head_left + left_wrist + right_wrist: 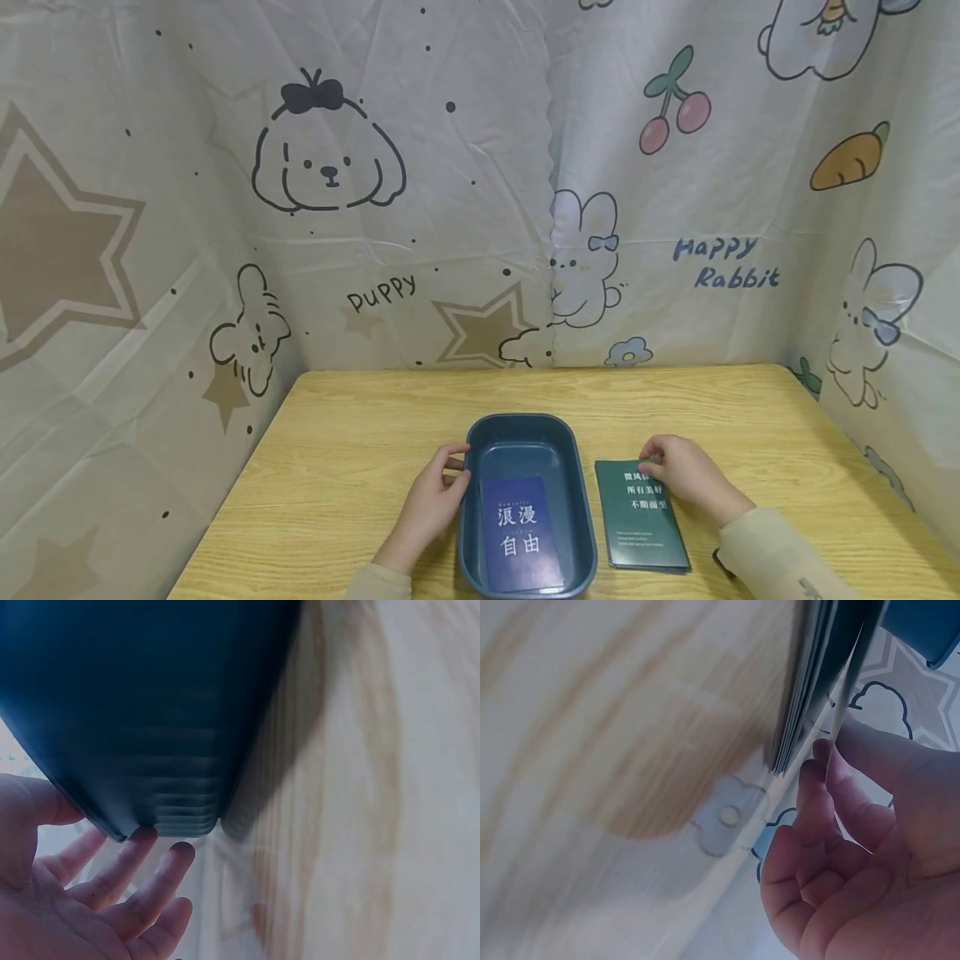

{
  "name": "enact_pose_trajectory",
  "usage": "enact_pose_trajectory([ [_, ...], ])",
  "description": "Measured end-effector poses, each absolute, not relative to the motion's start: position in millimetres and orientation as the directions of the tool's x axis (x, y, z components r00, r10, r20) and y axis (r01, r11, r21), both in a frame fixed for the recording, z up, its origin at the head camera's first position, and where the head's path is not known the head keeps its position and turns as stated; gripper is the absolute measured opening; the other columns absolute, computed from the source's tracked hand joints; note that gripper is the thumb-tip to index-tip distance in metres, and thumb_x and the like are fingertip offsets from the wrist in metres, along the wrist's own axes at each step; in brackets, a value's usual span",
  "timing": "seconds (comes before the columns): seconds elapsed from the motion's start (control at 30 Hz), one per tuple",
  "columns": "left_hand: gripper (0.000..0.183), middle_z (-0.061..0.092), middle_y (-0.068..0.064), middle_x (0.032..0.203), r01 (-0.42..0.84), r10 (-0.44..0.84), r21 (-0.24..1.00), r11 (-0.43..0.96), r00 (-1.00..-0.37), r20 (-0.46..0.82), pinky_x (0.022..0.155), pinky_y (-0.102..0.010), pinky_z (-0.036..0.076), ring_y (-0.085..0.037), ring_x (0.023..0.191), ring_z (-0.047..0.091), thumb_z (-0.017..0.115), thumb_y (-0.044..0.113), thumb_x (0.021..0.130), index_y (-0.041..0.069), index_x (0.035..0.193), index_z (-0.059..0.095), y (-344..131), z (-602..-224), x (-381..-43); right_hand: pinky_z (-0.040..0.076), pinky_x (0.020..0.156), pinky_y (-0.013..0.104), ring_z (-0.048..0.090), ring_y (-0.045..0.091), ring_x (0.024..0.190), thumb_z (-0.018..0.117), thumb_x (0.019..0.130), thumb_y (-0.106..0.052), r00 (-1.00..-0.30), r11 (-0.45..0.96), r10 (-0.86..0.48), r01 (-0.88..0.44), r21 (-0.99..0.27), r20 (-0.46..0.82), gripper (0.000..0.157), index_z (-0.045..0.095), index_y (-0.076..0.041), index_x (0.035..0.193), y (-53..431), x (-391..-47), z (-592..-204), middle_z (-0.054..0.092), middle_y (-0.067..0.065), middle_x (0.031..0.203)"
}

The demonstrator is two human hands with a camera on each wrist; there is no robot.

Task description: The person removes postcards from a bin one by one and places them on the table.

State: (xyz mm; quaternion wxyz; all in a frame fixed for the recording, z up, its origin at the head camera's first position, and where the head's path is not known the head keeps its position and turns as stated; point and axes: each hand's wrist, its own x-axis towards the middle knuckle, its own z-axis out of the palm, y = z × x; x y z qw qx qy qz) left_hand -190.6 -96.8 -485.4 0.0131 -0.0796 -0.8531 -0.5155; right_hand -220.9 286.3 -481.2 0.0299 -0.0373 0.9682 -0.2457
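A dark blue tray point(472, 533) with rounded corners stands on the table, and a purple card point(521, 533) with white characters lies inside it. My left hand point(435, 500) touches the tray's left rim; in the left wrist view its fingers point(142, 911) are spread loosely by the tray's outer wall point(184, 772). To the right of the tray lies a stack of green cards point(643, 529) with white print. My right hand point(682, 467) pinches the top green card point(859, 664) at its far right corner. That corner is lifted off the stack point(795, 697) below.
The wooden table point(360, 467) runs back to a cloth curtain point(465, 208) printed with cartoon animals and stars, which also encloses both sides. A small dark object point(723, 565) shows partly by the right sleeve.
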Motion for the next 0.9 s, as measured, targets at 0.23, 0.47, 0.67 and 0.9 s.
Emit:
enact_pose_trajectory([
  [0.23, 0.037, 0.068, -0.015, 0.116, 0.148, 0.123, 0.872, 0.467, -0.987, 0.101, 0.077, -0.033, 0.059, -0.023, 0.096, 0.069, 0.06, 0.011, 0.101, 0.01, 0.137, 0.058, -96.9, -486.3, -191.5, 0.051, 0.072, 0.038, 0.055, 0.017, 0.077, 0.076, 0.092, -0.014, -0.995, 0.893, -0.096, -0.076, -0.443, -0.022, 0.01, 0.071, -0.006, 0.095, 283.4, -220.1, -479.9, 0.064, 0.001, 0.085],
  [0.47, 0.037, 0.067, -0.015, 0.116, 0.145, 0.123, 0.877, 0.459, -0.987, 0.099, 0.076, -0.033, 0.059, -0.023, 0.096, 0.069, 0.061, 0.011, 0.101, 0.01, 0.137, 0.058, -96.7, -485.1, -191.2, 0.05, 0.071, 0.037, 0.054, 0.017, 0.077, 0.078, 0.091, -0.013, -0.995, 0.898, -0.095, -0.082, -0.431, -0.007, 0.01, 0.07, -0.008, 0.093, 282.3, -218.9, -479.7, 0.062, 0.001, 0.084],
  [0.67, 0.037, 0.067, -0.015, 0.116, 0.147, 0.126, 0.88, 0.453, -0.987, 0.1, 0.076, -0.035, 0.058, -0.024, 0.094, 0.069, 0.062, 0.011, 0.101, 0.009, 0.138, 0.057, -96.9, -484.7, -190.3, 0.049, 0.069, 0.036, 0.053, 0.017, 0.076, 0.078, 0.09, -0.014, -0.995, 0.903, -0.099, -0.092, -0.419, 0.005, 0.011, 0.069, -0.008, 0.092, 281.5, -218.1, -479.1, 0.061, 0.001, 0.083],
  [0.9, 0.037, 0.067, -0.015, 0.115, 0.152, 0.13, 0.879, 0.452, -0.986, 0.104, 0.076, -0.035, 0.058, -0.024, 0.094, 0.069, 0.062, 0.011, 0.101, 0.009, 0.138, 0.057, -97.1, -485.1, -190.5, 0.049, 0.069, 0.037, 0.053, 0.018, 0.077, 0.08, 0.089, -0.015, -0.995, 0.909, -0.101, -0.101, -0.404, 0.02, 0.017, 0.066, -0.007, 0.094, 281.6, -217.4, -479.9, 0.059, 0.003, 0.087],
])
